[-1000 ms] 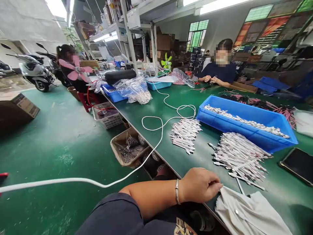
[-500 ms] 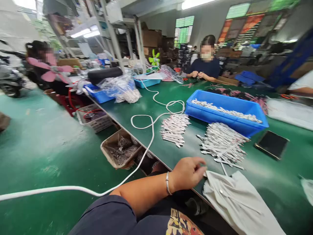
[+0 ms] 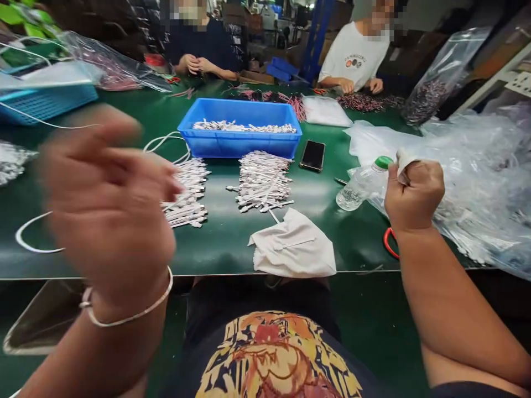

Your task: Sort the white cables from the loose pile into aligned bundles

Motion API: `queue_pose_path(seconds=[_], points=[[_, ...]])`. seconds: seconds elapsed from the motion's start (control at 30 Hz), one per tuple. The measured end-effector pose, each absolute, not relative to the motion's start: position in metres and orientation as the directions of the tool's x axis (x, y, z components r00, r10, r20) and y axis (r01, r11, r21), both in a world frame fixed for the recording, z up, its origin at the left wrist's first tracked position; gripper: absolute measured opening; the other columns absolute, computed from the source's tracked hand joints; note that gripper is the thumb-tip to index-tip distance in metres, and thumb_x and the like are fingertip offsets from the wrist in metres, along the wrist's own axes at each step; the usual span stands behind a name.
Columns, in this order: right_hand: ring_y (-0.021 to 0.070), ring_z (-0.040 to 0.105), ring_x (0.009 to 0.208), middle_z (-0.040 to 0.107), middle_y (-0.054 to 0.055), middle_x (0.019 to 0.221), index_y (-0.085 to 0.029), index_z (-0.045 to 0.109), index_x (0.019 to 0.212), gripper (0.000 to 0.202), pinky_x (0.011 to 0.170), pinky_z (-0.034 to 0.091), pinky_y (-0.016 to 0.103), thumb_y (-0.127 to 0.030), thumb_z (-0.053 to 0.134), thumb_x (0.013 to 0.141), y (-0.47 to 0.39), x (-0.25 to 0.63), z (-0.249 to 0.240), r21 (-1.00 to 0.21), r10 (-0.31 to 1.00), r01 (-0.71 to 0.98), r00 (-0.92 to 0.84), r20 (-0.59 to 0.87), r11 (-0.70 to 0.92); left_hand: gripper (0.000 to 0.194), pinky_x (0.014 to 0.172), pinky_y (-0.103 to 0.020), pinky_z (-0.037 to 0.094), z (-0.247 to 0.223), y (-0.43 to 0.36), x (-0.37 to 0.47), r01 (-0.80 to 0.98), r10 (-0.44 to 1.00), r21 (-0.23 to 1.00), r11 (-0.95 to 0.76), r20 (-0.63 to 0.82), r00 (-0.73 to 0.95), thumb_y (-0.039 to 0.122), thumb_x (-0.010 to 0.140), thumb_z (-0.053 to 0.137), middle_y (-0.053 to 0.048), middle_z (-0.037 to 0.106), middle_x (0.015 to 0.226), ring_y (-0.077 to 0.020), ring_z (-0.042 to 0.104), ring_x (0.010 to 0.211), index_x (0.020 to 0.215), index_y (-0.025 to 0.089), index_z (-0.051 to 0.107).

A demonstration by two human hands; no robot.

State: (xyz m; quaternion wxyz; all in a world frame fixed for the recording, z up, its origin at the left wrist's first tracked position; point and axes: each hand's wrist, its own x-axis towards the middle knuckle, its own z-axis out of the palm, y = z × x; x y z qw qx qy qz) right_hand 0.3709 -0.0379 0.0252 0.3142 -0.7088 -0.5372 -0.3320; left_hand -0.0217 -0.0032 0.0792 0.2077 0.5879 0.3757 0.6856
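Note:
My left hand is raised over the left of the table, smeared by motion, so what its fingers do is unclear. Closed in a fist, my right hand grips a piece of white cloth whose end pokes out above the thumb. On the table's front edge, between my hands, lies another white cloth with a thin white piece on it. Behind it is a pile of thin white pieces, and a second white pile lies partly hidden by my left hand.
A blue bin holds more white pieces. Nearby are a phone, a plastic bottle with a green cap, a red handle and clear plastic bags. Two people sit across the table. A light blue basket stands far left.
My view has swung right and down to the table. My right hand has come into view gripping a white cloth. My left hand has lifted away from the cloth at the table edge.

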Motion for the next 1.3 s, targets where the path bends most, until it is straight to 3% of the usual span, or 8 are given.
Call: queue_pose_path(seconds=[0.1,0.2,0.3,0.4,0.63,0.83,1.1,1.3], points=[[0.0192,0.050,0.082,0.054,0.010,0.084,-0.014,0.062,0.099,0.023,0.075,0.038,0.029,-0.023,0.045,0.086,-0.066,0.341,0.035,-0.124,0.603,0.988,0.156,0.782,-0.095,0.018,0.075,-0.031,0.046,0.034,-0.032,0.004,0.363,0.690,0.590,-0.721,0.561,0.458,0.015,0.080,0.059,-0.002,0.062,0.090,-0.0139,0.056,0.083,0.097,0.020,0.065],[0.0160,0.051,0.082,0.054,0.007,0.090,-0.019,0.063,0.094,0.024,0.074,0.039,0.026,-0.011,0.044,0.083,-0.087,0.301,0.028,-0.251,0.848,0.930,-0.105,0.520,0.269,0.020,0.075,-0.033,0.045,-0.011,-0.046,0.022,0.437,0.620,0.460,-0.773,0.403,0.673,0.016,0.084,0.052,-0.006,0.063,0.093,-0.0165,0.053,0.083,0.100,0.020,0.064],[0.0144,0.049,0.075,0.052,0.004,0.083,-0.019,0.063,0.083,0.025,0.066,0.037,0.023,-0.004,0.042,0.079,-0.092,0.264,0.006,-0.322,0.930,0.874,-0.321,0.180,0.364,0.020,0.076,-0.034,0.043,-0.033,-0.048,0.031,0.504,0.641,0.413,-0.758,0.332,0.692,0.019,0.087,0.048,-0.007,0.062,0.093,-0.0181,0.053,0.084,0.099,0.020,0.063],[0.0142,0.046,0.074,0.050,0.003,0.081,-0.020,0.061,0.085,0.023,0.063,0.032,0.023,-0.005,0.043,0.080,-0.091,0.241,-0.016,-0.286,0.920,0.876,-0.387,0.064,0.389,0.020,0.077,-0.034,0.042,-0.038,-0.048,0.034,0.516,0.637,0.397,-0.759,0.285,0.716,0.020,0.088,0.046,-0.007,0.062,0.092,-0.0188,0.052,0.085,0.097,0.018,0.063],[0.0184,0.043,0.071,0.052,0.006,0.081,-0.017,0.057,0.091,0.018,0.059,0.027,0.030,-0.008,0.045,0.080,-0.094,0.228,-0.027,-0.051,0.856,0.855,-0.517,0.014,0.517,0.020,0.076,-0.034,0.040,-0.040,-0.048,0.034,0.539,0.666,0.418,-0.731,0.266,0.697,0.021,0.088,0.046,-0.007,0.060,0.089,-0.0182,0.049,0.082,0.097,0.018,0.063],[0.0178,0.042,0.065,0.053,0.006,0.080,-0.018,0.056,0.088,0.018,0.053,0.021,0.031,-0.008,0.043,0.081,-0.092,0.236,-0.016,0.030,0.804,0.804,-0.592,-0.061,0.594,0.020,0.074,-0.033,0.039,-0.038,-0.045,0.034,0.533,0.666,0.437,-0.725,0.247,0.703,0.020,0.088,0.045,-0.006,0.060,0.086,-0.0176,0.048,0.080,0.094,0.019,0.064],[0.0133,0.045,0.064,0.052,0.003,0.081,-0.021,0.058,0.091,0.019,0.055,0.024,0.028,-0.011,0.044,0.082,-0.095,0.230,-0.014,-0.147,0.946,0.938,-0.322,-0.042,0.312,0.018,0.072,-0.033,0.039,-0.040,-0.043,0.034,0.509,0.656,0.457,-0.729,0.256,0.710,0.019,0.087,0.047,-0.005,0.060,0.085,-0.0177,0.049,0.078,0.094,0.020,0.064],[0.0158,0.045,0.067,0.053,0.004,0.081,-0.019,0.056,0.091,0.019,0.056,0.022,0.030,-0.009,0.044,0.081,-0.097,0.222,-0.017,-0.075,0.902,0.905,-0.425,-0.083,0.419,0.017,0.072,-0.034,0.039,-0.039,-0.043,0.035,0.523,0.673,0.463,-0.715,0.255,0.694,0.021,0.087,0.047,-0.006,0.059,0.086,-0.0180,0.048,0.079,0.092,0.019,0.064]])
